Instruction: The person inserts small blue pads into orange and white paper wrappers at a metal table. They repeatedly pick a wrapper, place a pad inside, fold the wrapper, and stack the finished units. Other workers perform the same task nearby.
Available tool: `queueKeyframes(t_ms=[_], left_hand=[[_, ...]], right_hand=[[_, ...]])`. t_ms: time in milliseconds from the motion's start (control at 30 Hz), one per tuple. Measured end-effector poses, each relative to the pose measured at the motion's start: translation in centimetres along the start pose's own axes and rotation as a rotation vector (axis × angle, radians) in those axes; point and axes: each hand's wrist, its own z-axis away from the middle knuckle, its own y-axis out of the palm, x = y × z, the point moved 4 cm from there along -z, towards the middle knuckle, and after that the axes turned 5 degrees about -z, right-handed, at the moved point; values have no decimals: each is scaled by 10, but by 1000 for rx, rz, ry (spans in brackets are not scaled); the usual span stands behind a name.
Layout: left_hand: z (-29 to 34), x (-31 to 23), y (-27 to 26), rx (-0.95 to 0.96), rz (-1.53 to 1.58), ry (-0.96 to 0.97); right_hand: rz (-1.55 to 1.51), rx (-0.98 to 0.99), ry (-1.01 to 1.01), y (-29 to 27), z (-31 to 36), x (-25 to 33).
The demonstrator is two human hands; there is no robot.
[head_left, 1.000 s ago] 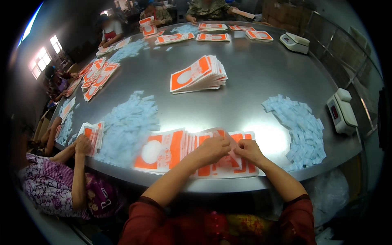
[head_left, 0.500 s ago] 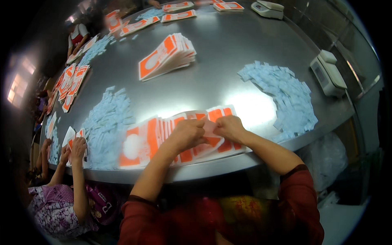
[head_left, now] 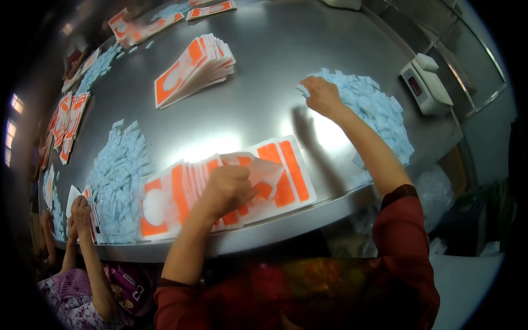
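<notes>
My left hand is closed on the upper part of a clear plastic bag with orange print, whose mouth flares out to the right of my fist. This bag belongs to a fanned row of overlapping orange-and-white printed bags along the table's near edge. Away to the right, my right hand is at the left tip of a heap of small pale blue packets. Its fingers are bent together, with a pale blue packet showing at the fingertips.
Another heap of blue packets lies left of the bags. A bag stack stands mid-table on the metal surface. A white scale is at the right edge. A co-worker's hands hold bags at the left.
My right hand has left the bag and moved up and right to the blue packets. My left hand still grips the bag. The whole view has shifted slightly.
</notes>
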Motion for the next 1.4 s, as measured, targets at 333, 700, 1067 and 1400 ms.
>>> queueKeyframes(t_ms=[333, 700, 1067, 1400], left_hand=[[4, 8, 5, 42, 39, -61], [6, 11, 6, 35, 71, -65], [8, 8, -3, 31, 83, -83], [4, 15, -16, -261, 208, -173]], right_hand=[[353, 100, -87, 30, -10, -20], [-1050, 283, 231, -53, 76, 135], [-845, 246, 194, -29, 105, 132], [-1209, 604, 408, 19, 113, 146]])
